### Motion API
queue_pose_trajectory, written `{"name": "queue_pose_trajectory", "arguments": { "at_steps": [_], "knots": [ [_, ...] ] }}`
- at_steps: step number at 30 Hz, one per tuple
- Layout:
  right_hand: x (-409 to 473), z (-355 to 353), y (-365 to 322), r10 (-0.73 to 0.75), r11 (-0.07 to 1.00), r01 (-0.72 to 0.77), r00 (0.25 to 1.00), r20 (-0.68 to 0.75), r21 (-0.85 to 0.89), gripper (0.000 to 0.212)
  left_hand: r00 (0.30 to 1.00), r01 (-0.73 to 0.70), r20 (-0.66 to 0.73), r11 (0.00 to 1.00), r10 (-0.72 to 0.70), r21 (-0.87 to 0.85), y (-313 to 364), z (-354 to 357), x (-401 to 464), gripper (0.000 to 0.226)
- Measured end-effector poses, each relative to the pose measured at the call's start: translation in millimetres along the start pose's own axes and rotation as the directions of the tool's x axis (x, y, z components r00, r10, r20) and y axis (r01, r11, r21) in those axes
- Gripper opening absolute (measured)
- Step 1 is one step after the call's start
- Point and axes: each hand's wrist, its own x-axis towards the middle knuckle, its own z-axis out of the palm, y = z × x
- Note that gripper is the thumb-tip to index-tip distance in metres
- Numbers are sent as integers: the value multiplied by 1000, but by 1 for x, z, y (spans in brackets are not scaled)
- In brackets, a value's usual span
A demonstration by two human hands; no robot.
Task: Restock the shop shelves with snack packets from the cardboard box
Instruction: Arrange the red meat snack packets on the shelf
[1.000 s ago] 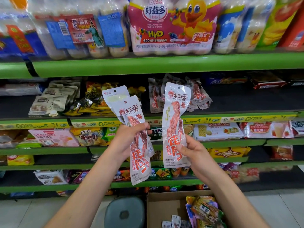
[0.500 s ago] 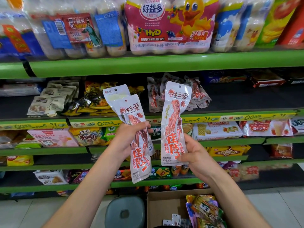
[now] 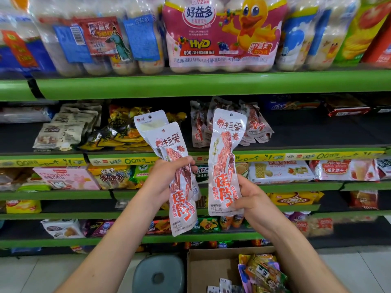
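our left hand (image 3: 169, 176) grasps two overlapped red-and-white snack packets (image 3: 179, 187); our right hand (image 3: 251, 197) pinches a third packet (image 3: 225, 163) upright. cardboard box (image 3: 211, 269) at five o'clock, below the green shelves (image 3: 211, 85).

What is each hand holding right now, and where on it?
Left hand grips two stacked white-and-red snack packets around their middle. Right hand holds a single matching packet by its lower right edge, upright.
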Motion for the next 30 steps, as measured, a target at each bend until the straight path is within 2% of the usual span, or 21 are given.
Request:
{"name": "queue_pose_trajectory", "arguments": {
  "at_steps": [6,10,15,18,22,24,26,28,30],
  "knots": [
    [5,-15,-30,-18,999,17,999,-45,-33,59,1000,-28,12,999,28,-16,7,0,2,14],
    [33,-47,-67,-55,991,27,976,-211,-130,54,1000,-24,4,999,24,-31,11,-1,1,17],
    [85,-79,-101,-89,971,-13,906,-414,-239,48,1000,-19,-5,999,19,-29,9,-6,-2,11],
    [112,-87,-117,-95,954,-43,896,-433,-298,42,999,-36,-23,999,35,-30,8,-8,-4,9],
    [135,-90,-123,-43,935,-130,882,-470,-330,46,999,-33,-38,999,32,-40,9,-10,-8,9],
    [138,-93,-119,-79,838,-212,864,-498,-502,45,999,-35,-33,999,33,-39,10,-10,-10,10],
    [133,-96,-115,-217,631,-264,843,-492,-730,45,999,-38,-28,998,37,-45,10,-11,-11,10],
    [122,-92,-111,-347,463,-235,839,-419,-855,41,999,-37,-27,998,36,-45,11,-11,-10,10],
    [108,-85,-105,-427,397,-174,834,-349,-901,39,999,-31,-20,999,30,-42,11,-8,-10,11]
  ]
}}
